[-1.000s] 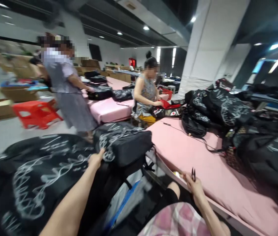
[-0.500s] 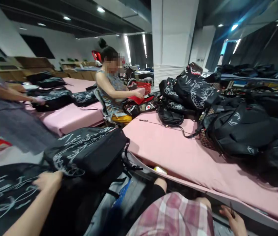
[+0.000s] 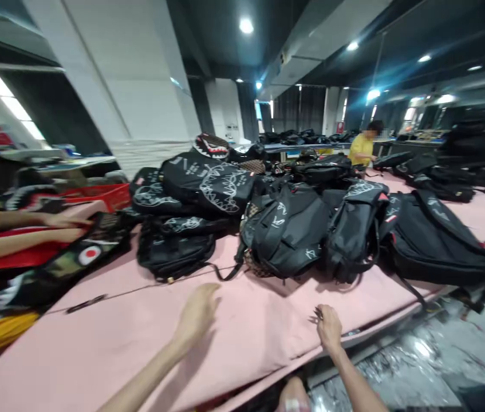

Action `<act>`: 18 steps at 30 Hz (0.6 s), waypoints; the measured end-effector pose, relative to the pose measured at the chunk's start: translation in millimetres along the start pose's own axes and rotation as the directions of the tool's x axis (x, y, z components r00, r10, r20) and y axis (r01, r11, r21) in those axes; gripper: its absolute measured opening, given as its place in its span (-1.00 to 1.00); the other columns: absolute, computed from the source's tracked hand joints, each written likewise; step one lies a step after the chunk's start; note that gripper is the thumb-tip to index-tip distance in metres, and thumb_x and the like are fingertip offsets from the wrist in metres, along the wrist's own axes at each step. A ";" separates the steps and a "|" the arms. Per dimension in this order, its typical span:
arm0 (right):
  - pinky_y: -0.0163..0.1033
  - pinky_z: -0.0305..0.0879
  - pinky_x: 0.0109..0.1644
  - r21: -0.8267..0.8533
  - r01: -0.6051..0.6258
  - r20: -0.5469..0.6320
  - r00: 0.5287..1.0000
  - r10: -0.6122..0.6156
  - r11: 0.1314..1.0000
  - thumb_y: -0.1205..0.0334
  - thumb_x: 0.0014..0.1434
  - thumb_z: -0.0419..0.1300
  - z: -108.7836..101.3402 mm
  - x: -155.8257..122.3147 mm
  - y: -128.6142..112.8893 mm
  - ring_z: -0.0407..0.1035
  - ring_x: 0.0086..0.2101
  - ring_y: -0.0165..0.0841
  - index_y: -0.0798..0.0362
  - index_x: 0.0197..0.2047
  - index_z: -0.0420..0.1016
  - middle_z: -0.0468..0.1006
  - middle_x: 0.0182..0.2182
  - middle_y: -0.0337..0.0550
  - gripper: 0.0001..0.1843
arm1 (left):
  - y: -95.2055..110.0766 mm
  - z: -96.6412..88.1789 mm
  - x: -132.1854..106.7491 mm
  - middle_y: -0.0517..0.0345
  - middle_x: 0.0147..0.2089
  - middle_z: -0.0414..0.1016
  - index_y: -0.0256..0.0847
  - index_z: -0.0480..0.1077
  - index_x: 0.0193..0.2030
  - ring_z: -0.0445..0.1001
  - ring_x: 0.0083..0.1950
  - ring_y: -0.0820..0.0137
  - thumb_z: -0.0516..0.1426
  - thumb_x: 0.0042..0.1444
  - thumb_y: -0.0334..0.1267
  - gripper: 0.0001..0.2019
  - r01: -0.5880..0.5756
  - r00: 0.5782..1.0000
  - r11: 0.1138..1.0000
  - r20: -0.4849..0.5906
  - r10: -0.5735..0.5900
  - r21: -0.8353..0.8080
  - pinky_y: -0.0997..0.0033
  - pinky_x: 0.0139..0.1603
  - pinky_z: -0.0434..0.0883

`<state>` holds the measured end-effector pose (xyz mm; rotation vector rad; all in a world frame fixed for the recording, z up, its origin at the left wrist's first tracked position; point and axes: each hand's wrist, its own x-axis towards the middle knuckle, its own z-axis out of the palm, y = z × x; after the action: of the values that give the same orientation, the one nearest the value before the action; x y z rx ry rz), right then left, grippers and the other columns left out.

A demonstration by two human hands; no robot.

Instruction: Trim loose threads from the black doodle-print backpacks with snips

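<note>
My left hand (image 3: pixel 198 313) is over the pink-covered table (image 3: pixel 242 337), its fingers apart and nothing in them. My right hand (image 3: pixel 328 327), near the table's front edge, is closed on small dark thread snips (image 3: pixel 318 314), their tips pointing left. Beyond my hands lies a black backpack (image 3: pixel 289 229) with white line drawings, and beside it a narrower black bag (image 3: pixel 354 234). To the left, a small black bag (image 3: pixel 176 252) trails a strap across the cloth. Neither hand touches a bag.
More printed black bags (image 3: pixel 212 180) are piled before a white pillar (image 3: pixel 139 74). At left, a co-worker's arms (image 3: pixel 31 229) reach over a camouflage-patterned piece (image 3: pixel 66 266) near a red crate (image 3: pixel 109 195). A large black backpack (image 3: pixel 435 240) overhangs the right edge. A person in yellow (image 3: pixel 360 149) sits farther back.
My view has swung right. My left hand has let go of the black backpack at the left and is now above the table. My right hand has come up to the table edge with the snips.
</note>
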<state>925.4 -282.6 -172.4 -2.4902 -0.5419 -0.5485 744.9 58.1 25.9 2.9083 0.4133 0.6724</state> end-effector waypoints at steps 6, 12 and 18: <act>-0.24 0.14 -0.21 0.065 0.038 -0.115 0.993 -0.031 0.997 0.54 0.05 -0.07 14.1 -7.8 6.9 0.28 -0.31 -0.28 0.05 -0.21 0.36 0.45 -0.36 -0.13 -0.68 | 144.6 106.3 105.1 0.04 0.34 0.00 -0.07 0.03 0.28 -0.07 0.34 0.05 0.02 0.01 -0.47 -0.35 -0.545 0.834 0.806 0.049 0.550 0.231 -0.18 0.23 -0.04; -0.25 0.10 -0.27 0.078 0.014 -0.145 0.989 -0.002 0.997 0.50 0.09 -0.05 17.9 -10.6 4.2 0.27 -0.36 -0.29 0.03 -0.24 0.37 0.43 -0.41 -0.17 -0.72 | 124.4 91.3 143.6 -0.12 -0.01 0.43 -0.23 0.04 0.28 0.36 0.06 0.13 0.19 -0.05 -0.25 -0.28 -0.622 0.781 0.749 0.122 0.612 0.227 0.00 0.25 -0.01; -0.27 0.08 -0.28 0.071 -0.032 -0.160 0.986 0.043 0.997 0.56 0.02 -0.05 13.8 -9.1 -3.9 0.27 -0.37 -0.31 0.04 -0.30 0.40 0.42 -0.47 -0.18 -0.69 | 116.3 -18.9 178.7 0.10 -0.13 0.51 -0.03 0.14 0.22 0.44 -0.09 0.23 0.10 0.04 -0.22 -0.45 -0.376 0.925 0.920 -0.018 0.380 0.115 0.12 0.11 0.23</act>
<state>919.6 -274.1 -186.0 -2.3612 -0.4421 -0.6984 918.1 0.5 137.6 3.1146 -0.1228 0.7790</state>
